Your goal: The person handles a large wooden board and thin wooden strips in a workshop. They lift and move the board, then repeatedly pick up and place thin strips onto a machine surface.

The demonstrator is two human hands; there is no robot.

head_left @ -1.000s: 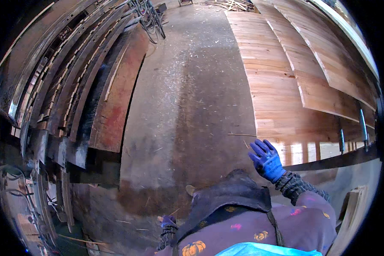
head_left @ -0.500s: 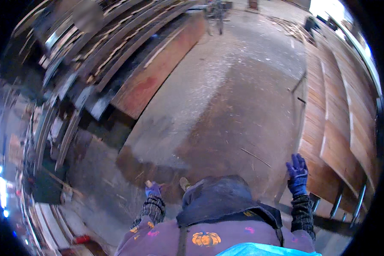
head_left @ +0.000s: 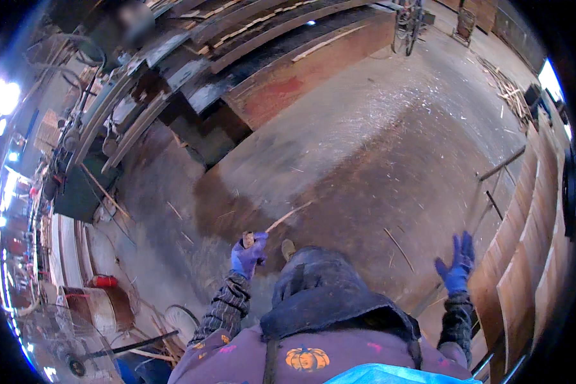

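My left hand (head_left: 248, 256), in a purple-blue glove, is closed on a thin wooden strip (head_left: 289, 216). A pale, blunt end shows above the fingers, and the strip's slender length points away to the right over the floor. My right hand (head_left: 456, 264), gloved in blue, is raised with its fingers spread and nothing in it. It is nearest to the large wooden sheets (head_left: 521, 281) leaning at the right, with a gap between.
A long reddish-brown beam (head_left: 313, 70) lies beside the stacked dark timbers at upper left. Thin offcuts (head_left: 399, 249) lie on the dusty floor. A caged fan (head_left: 73, 358) and a cut drum (head_left: 99, 310) stand lower left. A wood-scrap pile (head_left: 509, 93) sits far right.
The view has turned to the left, so the beam and leaning sheets appear farther right. My left hand has come forward with the strip. The right hand's fingers have spread wider.
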